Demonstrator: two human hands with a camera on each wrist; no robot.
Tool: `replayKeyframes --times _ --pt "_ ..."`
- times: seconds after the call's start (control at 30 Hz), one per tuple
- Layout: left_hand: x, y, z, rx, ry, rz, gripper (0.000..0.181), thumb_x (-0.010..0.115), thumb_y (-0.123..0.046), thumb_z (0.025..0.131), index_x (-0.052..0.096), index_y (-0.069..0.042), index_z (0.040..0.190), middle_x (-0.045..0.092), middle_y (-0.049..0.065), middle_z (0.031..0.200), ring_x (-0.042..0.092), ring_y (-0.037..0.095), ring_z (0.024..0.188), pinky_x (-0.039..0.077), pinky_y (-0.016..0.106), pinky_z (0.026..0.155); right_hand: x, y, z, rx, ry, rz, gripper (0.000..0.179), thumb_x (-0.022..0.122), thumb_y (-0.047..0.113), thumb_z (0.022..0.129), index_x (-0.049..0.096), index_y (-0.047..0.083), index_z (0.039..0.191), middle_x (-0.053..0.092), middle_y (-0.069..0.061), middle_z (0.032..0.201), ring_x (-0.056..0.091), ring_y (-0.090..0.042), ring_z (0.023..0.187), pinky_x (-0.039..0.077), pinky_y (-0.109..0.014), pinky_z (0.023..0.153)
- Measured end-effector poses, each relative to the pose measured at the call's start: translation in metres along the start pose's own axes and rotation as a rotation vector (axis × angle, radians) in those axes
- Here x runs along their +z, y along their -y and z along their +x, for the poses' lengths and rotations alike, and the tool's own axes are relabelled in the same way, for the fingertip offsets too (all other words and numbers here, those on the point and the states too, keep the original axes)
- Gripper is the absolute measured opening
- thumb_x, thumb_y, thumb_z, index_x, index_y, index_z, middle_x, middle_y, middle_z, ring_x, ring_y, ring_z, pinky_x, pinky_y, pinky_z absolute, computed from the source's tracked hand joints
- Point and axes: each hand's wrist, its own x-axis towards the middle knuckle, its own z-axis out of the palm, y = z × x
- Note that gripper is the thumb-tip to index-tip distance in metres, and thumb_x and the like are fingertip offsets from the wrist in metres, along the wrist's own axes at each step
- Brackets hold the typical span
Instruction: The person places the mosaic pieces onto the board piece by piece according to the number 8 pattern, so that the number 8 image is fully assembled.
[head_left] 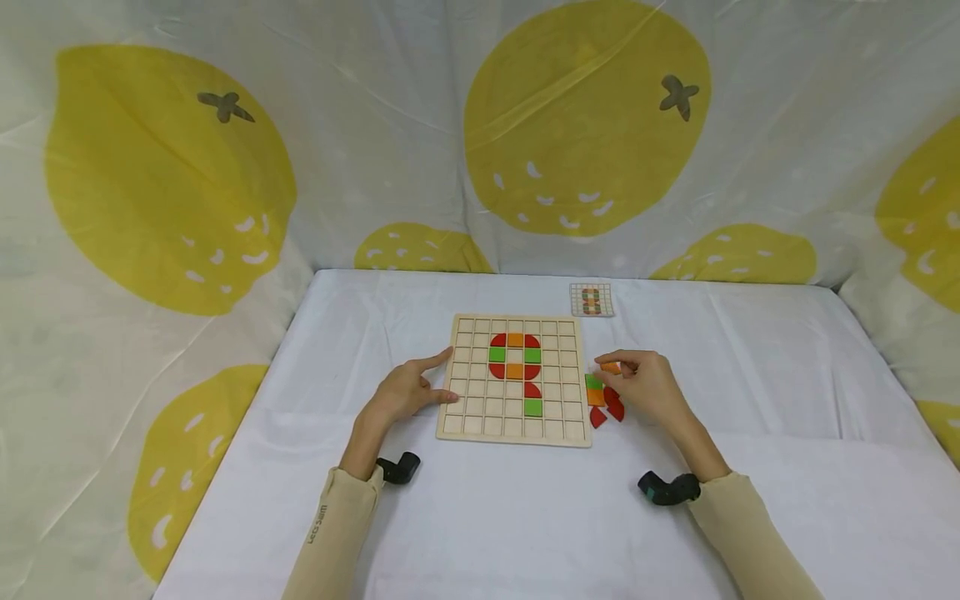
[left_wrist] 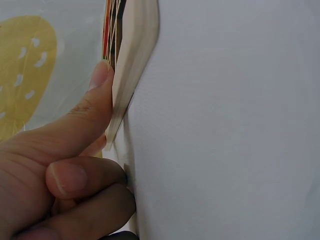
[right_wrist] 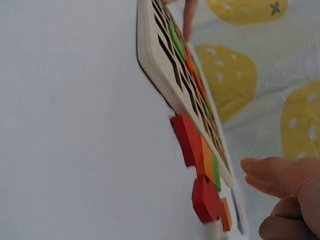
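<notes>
A square wooden grid board [head_left: 480,422] lies on the table, with red, orange and green pieces forming a ring and a short tail below it. My left hand [head_left: 405,390] touches the board's left edge with extended thumb and index finger; its other fingers are curled, as the left wrist view shows. Just right of the board, my right hand [head_left: 651,385] hovers above loose pieces, thumb and index tips apart with nothing visible between them. Under it are an orange piece [right_wrist: 226,215], red pieces [right_wrist: 205,200] and a green square [head_left: 594,382].
Behind the board's right corner lies a small pattern card [head_left: 592,300] printed with a grid and coloured shapes. A white cloth covers the table [head_left: 510,525]. Lemon-printed fabric [head_left: 390,150] hangs at the back and sides. Black cameras [head_left: 669,488] are strapped to both wrists.
</notes>
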Motion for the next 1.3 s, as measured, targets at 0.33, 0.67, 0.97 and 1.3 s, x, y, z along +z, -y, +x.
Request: replayKeyframes --times 0.33,0.67,0.97,1.3 --pt "0.001 0.0 0.0 0.0 -0.007 0.0 0.09 0.086 -0.037 0.084 0.038 -0.028 0.161 0.041 -0.004 0.058 0.032 0.011 0.056 0.031 0.028 0.058 -0.015 -0.019 0.003 0.114 -0.027 -0.074 0.033 0.084 0.025 0.088 0.079 0.003 0.112 0.035 0.001 0.06 0.034 -0.017 0.058 0.024 -0.026 0.052" --pt "0.001 0.0 0.0 -0.001 -0.013 0.001 0.089 0.086 -0.036 0.085 0.039 -0.029 0.16 0.039 -0.004 0.058 0.032 0.011 0.057 0.03 0.029 0.058 -0.006 -0.018 0.002 0.09 0.018 -0.073 0.032 0.078 0.021 0.093 0.076 0.004 0.12 0.035 0.001 0.059 0.033 -0.016 0.054 0.023 -0.025 0.05" --pt "0.0 0.0 0.0 0.01 -0.017 0.003 0.089 0.085 -0.036 0.085 0.04 -0.029 0.16 0.037 -0.004 0.056 0.03 0.01 0.055 0.029 0.028 0.057 -0.006 -0.016 0.003 0.082 0.052 -0.087 0.036 0.076 0.022 0.094 0.073 0.004 0.125 0.035 0.0 0.061 0.033 -0.017 0.055 0.024 -0.026 0.051" --pt "0.001 0.0 0.0 0.003 -0.014 -0.005 0.088 0.086 -0.036 0.085 0.04 -0.029 0.16 0.037 -0.004 0.056 0.029 0.011 0.055 0.028 0.028 0.056 -0.013 -0.018 0.003 0.101 0.056 -0.098 0.034 0.074 0.018 0.095 0.073 0.004 0.126 0.039 -0.002 0.065 0.036 -0.019 0.061 0.028 -0.028 0.054"
